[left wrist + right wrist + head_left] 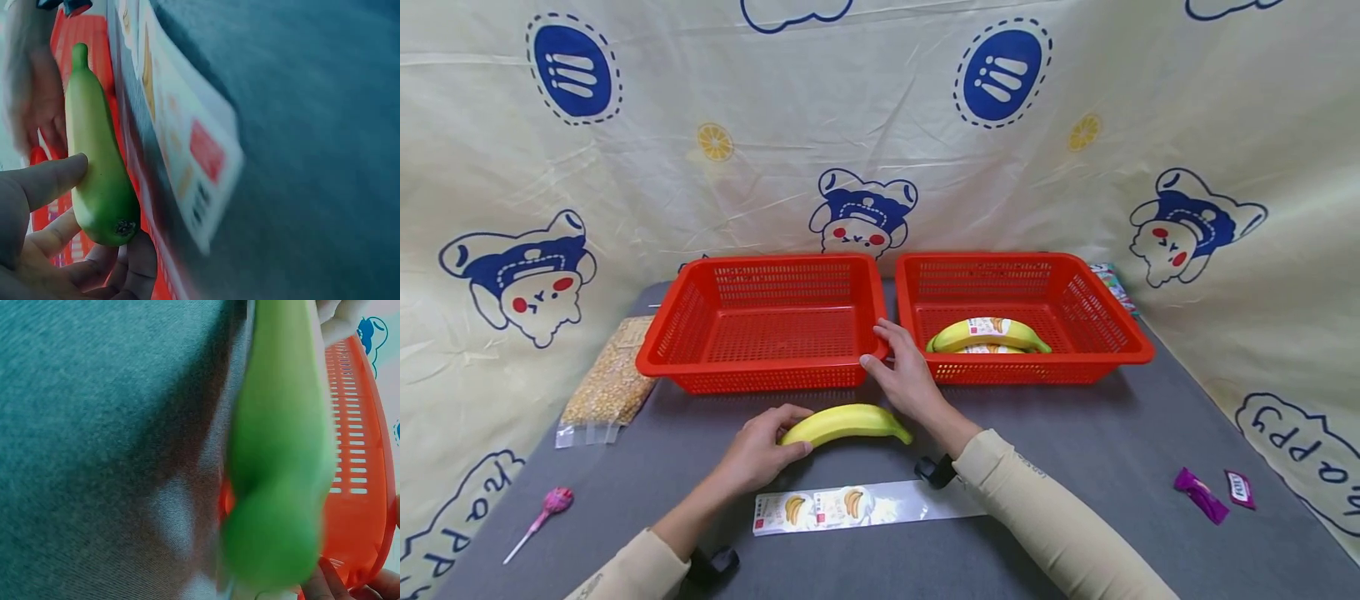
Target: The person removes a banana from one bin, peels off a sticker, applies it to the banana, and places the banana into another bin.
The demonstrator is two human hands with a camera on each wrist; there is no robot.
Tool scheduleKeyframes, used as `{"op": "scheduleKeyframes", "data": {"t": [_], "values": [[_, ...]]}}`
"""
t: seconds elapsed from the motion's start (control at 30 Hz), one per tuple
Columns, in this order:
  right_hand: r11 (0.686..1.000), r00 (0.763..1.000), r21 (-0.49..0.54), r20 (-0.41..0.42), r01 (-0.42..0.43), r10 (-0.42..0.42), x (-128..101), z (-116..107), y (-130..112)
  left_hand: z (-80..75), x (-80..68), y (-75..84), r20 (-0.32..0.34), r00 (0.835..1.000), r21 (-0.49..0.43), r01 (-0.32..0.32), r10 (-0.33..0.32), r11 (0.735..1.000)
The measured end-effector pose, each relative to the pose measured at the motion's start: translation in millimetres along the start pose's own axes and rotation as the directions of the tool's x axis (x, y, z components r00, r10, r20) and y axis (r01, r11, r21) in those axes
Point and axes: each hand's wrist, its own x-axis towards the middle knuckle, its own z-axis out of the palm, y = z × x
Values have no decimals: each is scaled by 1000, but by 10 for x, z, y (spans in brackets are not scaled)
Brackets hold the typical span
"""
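A bare yellow banana [846,422] lies on the grey table in front of two red baskets. My left hand [786,437] grips its left end, thumb and fingers curled round it; the left wrist view shows that banana [100,169] in greenish tint against my fingers [50,181]. My right hand [880,346] reaches over the banana with relaxed fingers at the right front corner of the empty left basket [760,367]. The right basket [1045,367] holds wrapped bananas [988,335]. An empty banana wrapper [850,507] lies flat near me. The right wrist view shows the banana [281,456] blurred beside a basket [359,456].
A bag of corn kernels [606,383] lies left of the baskets and a lollipop [553,502] near the front left. Two purple sweets [1201,493] sit at the right. A patterned cloth backdrop surrounds the table. A small packet [1112,283] lies behind the right basket.
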Motion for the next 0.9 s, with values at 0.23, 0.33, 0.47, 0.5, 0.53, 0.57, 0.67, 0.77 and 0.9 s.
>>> {"op": "scheduleKeyframes", "data": {"t": [0.23,0.33,0.47,0.5,0.53,0.57,0.67,0.77,0.9], "values": [[1000,1000,0,15,-14,14,10,-6,-8,200,172,166,59,997,1,-52,52,999],[1000,1000,7,19,-16,16,15,-8,-14,269,255,232,91,992,6,-92,91,996],[1000,1000,14,16,-25,25,24,-6,-20,347,364,303,119,983,19,-141,137,990],[1000,1000,14,15,-26,26,24,-5,-22,362,386,318,126,981,21,-149,145,989],[999,999,15,12,-31,31,25,-3,-25,374,404,334,133,980,22,-155,151,988],[999,999,13,10,-33,33,25,0,-25,385,420,348,139,978,22,-163,158,986],[999,999,14,9,-37,36,18,5,-18,409,447,372,155,974,22,-174,168,985],[1000,999,10,18,-30,30,1,4,-1,409,438,379,158,973,18,-176,171,984],[1000,999,-7,42,4,-3,-61,-36,17,367,378,368,120,981,12,-152,149,988]]}}
